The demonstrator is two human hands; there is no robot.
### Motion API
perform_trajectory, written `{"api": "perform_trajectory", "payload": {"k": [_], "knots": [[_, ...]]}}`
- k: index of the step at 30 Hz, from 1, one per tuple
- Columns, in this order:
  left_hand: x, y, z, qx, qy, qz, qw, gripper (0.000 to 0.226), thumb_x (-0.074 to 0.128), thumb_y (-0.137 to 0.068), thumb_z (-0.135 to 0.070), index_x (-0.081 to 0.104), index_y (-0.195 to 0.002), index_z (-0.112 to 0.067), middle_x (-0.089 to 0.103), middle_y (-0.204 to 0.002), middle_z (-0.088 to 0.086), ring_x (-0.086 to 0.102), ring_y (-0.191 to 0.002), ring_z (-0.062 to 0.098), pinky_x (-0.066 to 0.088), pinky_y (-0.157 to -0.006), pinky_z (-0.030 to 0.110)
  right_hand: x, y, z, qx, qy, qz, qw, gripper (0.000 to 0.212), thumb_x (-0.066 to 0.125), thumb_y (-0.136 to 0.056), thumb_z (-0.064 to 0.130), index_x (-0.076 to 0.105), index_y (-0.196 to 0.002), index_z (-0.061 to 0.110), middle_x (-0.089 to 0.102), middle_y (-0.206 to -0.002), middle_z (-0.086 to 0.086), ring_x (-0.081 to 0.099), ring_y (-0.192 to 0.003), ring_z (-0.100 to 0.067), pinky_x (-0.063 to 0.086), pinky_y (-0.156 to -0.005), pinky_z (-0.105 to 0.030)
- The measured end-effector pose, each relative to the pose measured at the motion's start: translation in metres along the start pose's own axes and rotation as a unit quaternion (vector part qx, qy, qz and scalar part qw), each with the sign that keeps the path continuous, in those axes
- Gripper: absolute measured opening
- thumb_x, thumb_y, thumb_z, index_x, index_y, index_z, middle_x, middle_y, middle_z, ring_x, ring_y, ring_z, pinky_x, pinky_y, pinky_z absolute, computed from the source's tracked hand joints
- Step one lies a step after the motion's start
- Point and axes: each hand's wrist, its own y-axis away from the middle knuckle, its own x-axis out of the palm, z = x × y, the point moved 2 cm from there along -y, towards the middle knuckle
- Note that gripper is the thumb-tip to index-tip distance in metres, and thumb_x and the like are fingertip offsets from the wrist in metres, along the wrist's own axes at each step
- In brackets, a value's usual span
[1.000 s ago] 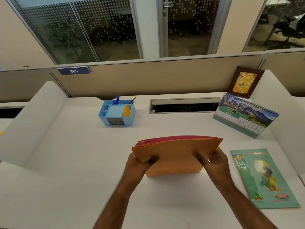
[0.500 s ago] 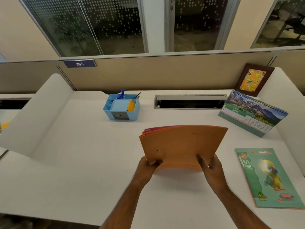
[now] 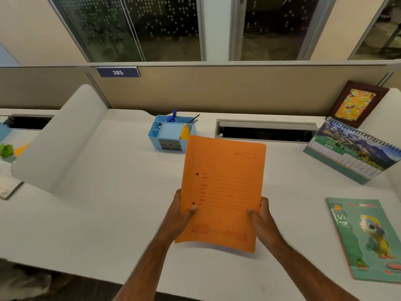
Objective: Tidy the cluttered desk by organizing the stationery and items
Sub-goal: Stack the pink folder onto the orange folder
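You've tipped the orange folder (image 3: 223,192) from edge-on to face up. Your left hand (image 3: 181,216) and right hand (image 3: 261,216) pinch its side edges; it's probably ready to lay flat mid-desk (image 3: 108,213).

Blue nameplate (image 3: 118,72) on partition top rail, left: white "385". Desk calendar (image 3: 352,152) at tabletop's right rear: "JUNE". Orange file folder (image 3: 223,190): red printed form lines, stamp, too faint to read.

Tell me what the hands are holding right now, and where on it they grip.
Both hold the orange folder: left hand on its left edge, right hand on its right edge, both near the lower end.
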Motion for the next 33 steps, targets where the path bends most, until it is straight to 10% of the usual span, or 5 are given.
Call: {"api": "perform_trajectory", "payload": {"k": [33], "knots": [[-0.326,-0.042,0.088,-0.177,-0.230,-0.210,0.934,0.069,0.078,-0.090,-0.023,0.041,-0.149,-0.029,0.062,-0.129,0.003,0.065,-0.101,0.026,0.055,-0.081,0.044,0.293,-0.078,0.076,0.156,0.002,0.366,0.917,0.038,0.060,-0.097,0.009,0.055,-0.133,0.021,0.068,-0.113,0.002,0.067,-0.105,-0.019,0.055,-0.085,-0.034]]}}
